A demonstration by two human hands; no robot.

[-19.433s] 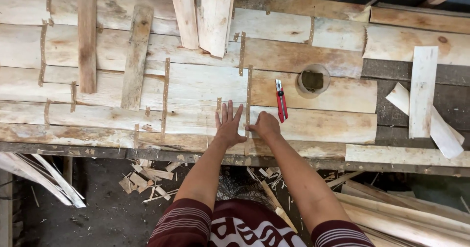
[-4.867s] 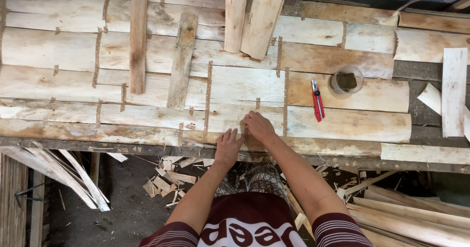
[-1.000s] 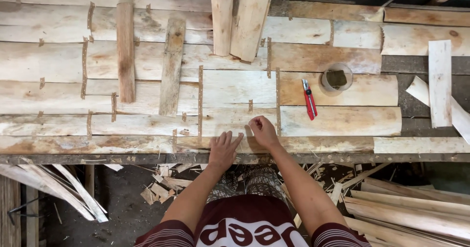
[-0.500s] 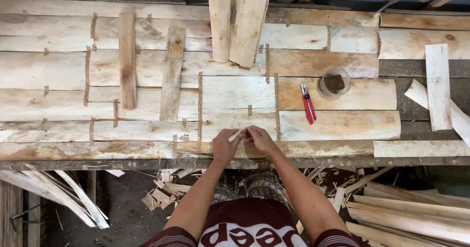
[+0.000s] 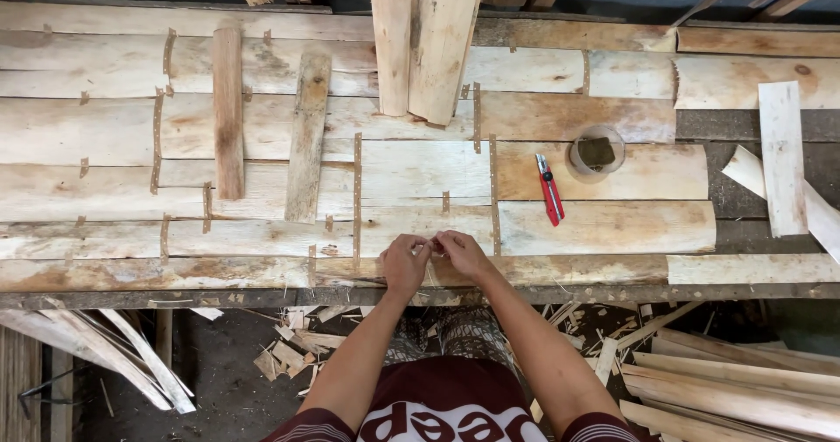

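Both hands, left hand (image 5: pixel 405 263) and right hand (image 5: pixel 461 254), meet fingertip to fingertip over a veneer (image 5: pixel 426 223) seam at six o'clock; I judge uneven pressure could split the thin sheet or shift the seam.

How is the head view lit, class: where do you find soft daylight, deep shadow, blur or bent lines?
Head view: even, soft daylight on the veneer sheets, no glare; the red utility knife and tape roll look sharp; both hands, left hand and right hand, are slightly soft; deep shadow under the bench around the offcuts; the bench edge looks nearly straight.
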